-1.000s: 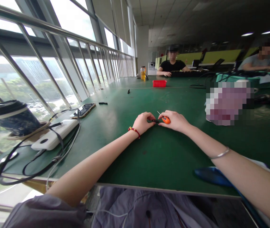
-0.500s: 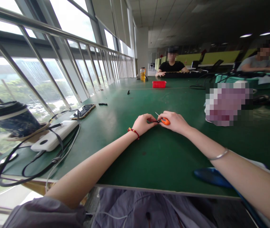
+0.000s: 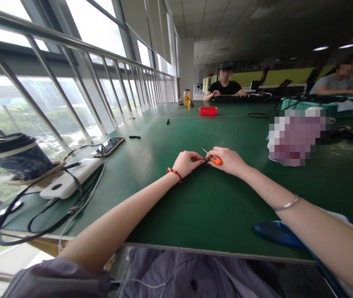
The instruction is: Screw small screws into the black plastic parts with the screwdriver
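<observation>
Black part, at nine o'clock from the orange-handled tool, was pinched by the left hand; the right hand gripped the tool. The gap between hands had narrowed, apparently steadying the part.

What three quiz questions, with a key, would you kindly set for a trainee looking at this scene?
1. Multiple choice: the right hand holds (a) a phone, (b) an orange-handled tool, (c) a cup.
2. True or false: the red container sits farther across the green table than the left hand does.
3. Fill the gap: the beaded bracelet is worn on the person's ____ wrist.

Key: 1 b; 2 true; 3 left.
</observation>
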Motion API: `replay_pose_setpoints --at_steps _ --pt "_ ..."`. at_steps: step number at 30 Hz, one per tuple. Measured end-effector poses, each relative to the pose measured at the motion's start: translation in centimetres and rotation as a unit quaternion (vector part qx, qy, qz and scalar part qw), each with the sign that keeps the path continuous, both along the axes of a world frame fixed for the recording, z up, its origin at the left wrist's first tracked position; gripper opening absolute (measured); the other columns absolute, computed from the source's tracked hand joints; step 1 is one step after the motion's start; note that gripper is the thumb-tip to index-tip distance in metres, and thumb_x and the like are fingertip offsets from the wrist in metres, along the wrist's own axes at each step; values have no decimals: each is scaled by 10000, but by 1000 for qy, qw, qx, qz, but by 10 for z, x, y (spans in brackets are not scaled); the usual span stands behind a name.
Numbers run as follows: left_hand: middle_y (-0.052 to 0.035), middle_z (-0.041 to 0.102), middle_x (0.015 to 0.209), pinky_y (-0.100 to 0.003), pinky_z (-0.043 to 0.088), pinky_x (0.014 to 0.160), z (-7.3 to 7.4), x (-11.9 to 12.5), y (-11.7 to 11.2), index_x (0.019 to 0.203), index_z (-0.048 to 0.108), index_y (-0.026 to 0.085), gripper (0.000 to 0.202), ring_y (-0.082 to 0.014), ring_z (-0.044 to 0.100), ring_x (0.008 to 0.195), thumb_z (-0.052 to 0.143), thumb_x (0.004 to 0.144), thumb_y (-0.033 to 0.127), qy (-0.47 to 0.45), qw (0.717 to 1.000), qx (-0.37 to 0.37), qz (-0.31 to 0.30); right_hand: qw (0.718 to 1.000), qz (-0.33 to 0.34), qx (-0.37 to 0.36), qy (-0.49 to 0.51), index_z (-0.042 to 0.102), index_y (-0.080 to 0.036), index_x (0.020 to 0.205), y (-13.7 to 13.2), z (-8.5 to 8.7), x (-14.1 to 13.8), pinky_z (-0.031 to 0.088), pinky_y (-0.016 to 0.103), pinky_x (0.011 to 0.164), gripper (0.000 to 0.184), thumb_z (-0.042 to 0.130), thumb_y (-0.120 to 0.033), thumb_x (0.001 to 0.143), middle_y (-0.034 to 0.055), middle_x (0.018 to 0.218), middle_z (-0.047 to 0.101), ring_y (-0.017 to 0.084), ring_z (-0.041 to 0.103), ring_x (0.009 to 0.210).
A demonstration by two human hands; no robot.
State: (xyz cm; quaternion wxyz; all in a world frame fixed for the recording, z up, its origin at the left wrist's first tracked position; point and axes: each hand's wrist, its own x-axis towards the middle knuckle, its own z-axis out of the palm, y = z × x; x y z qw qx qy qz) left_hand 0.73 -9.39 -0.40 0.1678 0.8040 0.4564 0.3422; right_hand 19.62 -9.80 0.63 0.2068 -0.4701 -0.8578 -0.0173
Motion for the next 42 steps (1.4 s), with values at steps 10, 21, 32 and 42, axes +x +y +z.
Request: replay_pose_setpoints --at_steps 10,21,32,42 --pt "-17 697 897 -272 453 773 7 0 -3 906 696 205 204 -166 597 857 508 854 265 204 968 146 -13 1000 -4 4 0 639 -272 899 1 -1 -1 342 232 559 155 568 -349 786 -8 877 593 146 563 747" --pt "-39 666 889 -311 387 753 12 -1 -5 905 652 180 205 -181 552 871 474 846 261 312 919 239 -11 1000 -11 2 -14 626 -266 895 -1 1 -4 338 236 545 159 550 -369 801 -5 866 579 141 551 722" --pt "-5 685 849 -292 446 771 8 -2 -3 828 661 200 141 -170 586 850 547 760 249 200 963 178 8 1000 -14 -2 -9 631 -268 899 1 -1 -4 341 236 539 172 542 -377 800 4 874 587 148 562 724" --pt "-1 707 849 -281 503 742 9 -2 -5 852 684 223 165 -178 641 801 550 767 268 175 977 88 81 963 -28 22 266 624 -222 809 -5 17 2 439 279 618 137 548 -225 694 7 782 665 172 612 704"
